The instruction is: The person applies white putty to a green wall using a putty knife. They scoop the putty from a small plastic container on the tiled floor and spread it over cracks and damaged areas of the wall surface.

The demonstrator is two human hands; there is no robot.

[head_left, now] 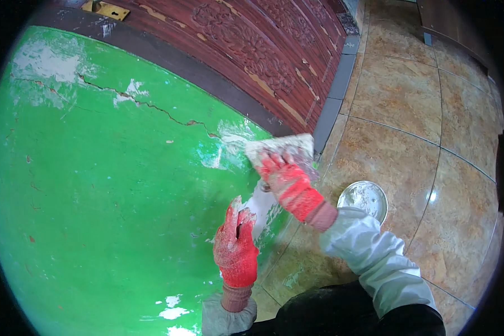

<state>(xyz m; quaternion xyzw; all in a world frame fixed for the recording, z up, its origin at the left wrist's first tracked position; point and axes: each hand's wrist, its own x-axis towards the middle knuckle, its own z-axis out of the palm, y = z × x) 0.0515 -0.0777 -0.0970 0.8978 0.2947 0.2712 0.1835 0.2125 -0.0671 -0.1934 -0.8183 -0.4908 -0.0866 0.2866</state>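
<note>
A white-smeared flat trowel (297, 147) is in the grip of my right hand (288, 185), in a red glove, against the lower right part of the green wall (112, 185) beside the door frame. Lower and to the left, my left hand (235, 243), also red-gloved, has its fingers closed round a thin, putty-coated thing I cannot make out, close to the wall. White putty (263, 207) is spread between my hands, and more smears lie along a jagged crack (151, 105) running across the green paint.
A carved reddish wooden door (246, 50) with a brass lock plate (106, 10) stands above, in a dark frame. A round metal dish of white putty (362, 199) rests on the tan tiled floor (395, 89) to my right. A dark piece of furniture (448, 25) is at the upper right.
</note>
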